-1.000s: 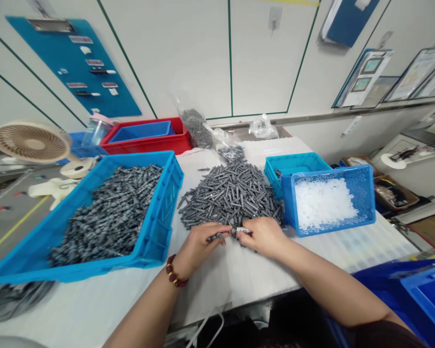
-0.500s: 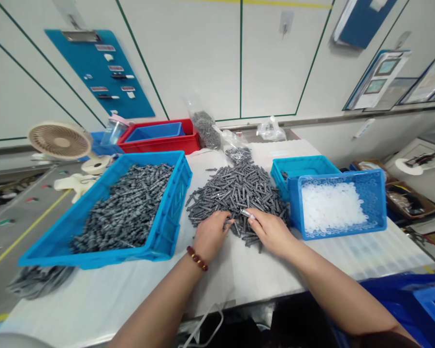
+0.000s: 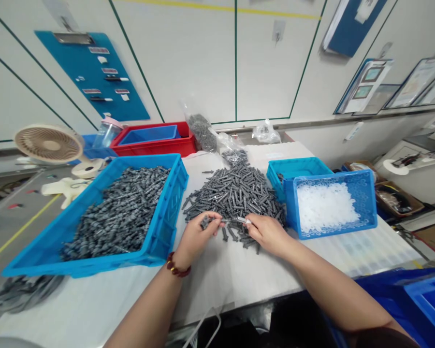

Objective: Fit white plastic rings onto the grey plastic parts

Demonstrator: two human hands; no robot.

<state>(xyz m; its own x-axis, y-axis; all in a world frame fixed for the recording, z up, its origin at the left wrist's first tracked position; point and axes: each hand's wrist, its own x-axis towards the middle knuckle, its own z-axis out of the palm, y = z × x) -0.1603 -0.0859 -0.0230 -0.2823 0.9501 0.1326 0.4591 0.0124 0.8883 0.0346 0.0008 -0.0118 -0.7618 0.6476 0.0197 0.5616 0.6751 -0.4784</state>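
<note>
A heap of dark grey ribbed parts (image 3: 239,191) lies on the white-covered table. At its front left edge, my left hand (image 3: 198,235) has its fingers closed on grey parts, one of them pointing right from the fingertips. My right hand (image 3: 266,233) pinches a short silvery tool (image 3: 242,220), whose tip faces the left hand across a small gap. To the left, a large blue crate (image 3: 155,241) holds many more grey parts. On the right, a tilted blue bin (image 3: 371,203) contains small white pieces.
A teal bin (image 3: 311,166) stands behind the white pieces. At the back are a red bin (image 3: 188,145), a bag of grey parts (image 3: 203,133) and a clear plastic bag (image 3: 266,133). A beige fan (image 3: 49,144) stands at the left.
My left hand has moved left and slightly down, away from the right hand, with grey parts in its fingers. The silvery tool in my right hand now lies flatter. The view has shifted slightly.
</note>
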